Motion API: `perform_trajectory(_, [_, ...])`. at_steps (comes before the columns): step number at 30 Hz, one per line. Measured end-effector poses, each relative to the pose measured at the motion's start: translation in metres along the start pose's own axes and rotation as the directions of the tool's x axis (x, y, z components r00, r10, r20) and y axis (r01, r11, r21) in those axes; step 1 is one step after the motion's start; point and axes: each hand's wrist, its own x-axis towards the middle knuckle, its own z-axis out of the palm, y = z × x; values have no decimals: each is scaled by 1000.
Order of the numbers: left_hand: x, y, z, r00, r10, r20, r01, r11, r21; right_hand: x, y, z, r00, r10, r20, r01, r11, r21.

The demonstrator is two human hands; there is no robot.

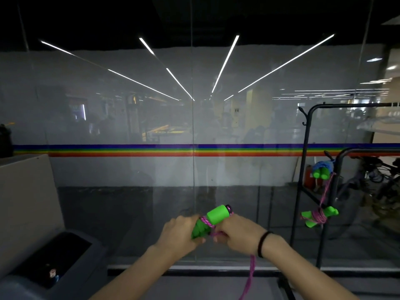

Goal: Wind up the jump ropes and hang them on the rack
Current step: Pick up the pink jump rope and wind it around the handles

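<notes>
My left hand (179, 231) grips the bright green handles (215, 217) of a jump rope held in front of me. A few turns of pink rope (206, 224) lie around the handles. My right hand (237, 233) pinches the pink rope beside the handles, and the loose end (250, 276) hangs down below my right wrist. On the black rack (306, 148) at the right hang two wound ropes: one with green handles and blue rope (322, 171) high up, one with green handles and pink rope (319, 216) lower down.
A glass wall with a rainbow stripe (194, 150) stands right ahead. A grey bin with a dark opening (58, 256) sits at the lower left beside a beige cabinet (23, 202). Bicycles (381, 187) are behind the rack.
</notes>
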Motion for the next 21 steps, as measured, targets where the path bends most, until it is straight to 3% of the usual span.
perform_trajectory(5, [6,11,-10,964,134,230,-157,984,83,-4,-3,-36,995,-90,31,89,996,22])
perform_trajectory(10, [14,22,-36,888,314,335,-363,927,92,7,8,-49,991,-135,-1,128,937,325])
perform_trajectory(13, [14,26,-43,874,380,302,-400,917,5,13,20,-39,986,-166,27,102,722,684])
perform_trajectory(15, [15,26,-41,882,413,226,-369,905,-213,12,27,-29,991,-132,-17,83,516,852])
perform_trajectory(17, [16,22,-35,906,400,139,-305,843,-443,11,34,-17,994,-63,-88,103,294,950])
perform_trajectory(19, [15,20,-28,930,353,100,-239,789,-567,11,38,-5,996,46,-75,70,97,993])
perform_trajectory(20, [14,20,-25,941,327,89,-206,761,-615,10,37,-2,994,97,-53,51,24,998])
perform_trajectory(21, [14,19,-23,953,293,73,-171,722,-670,9,39,4,990,139,-32,30,16,999])
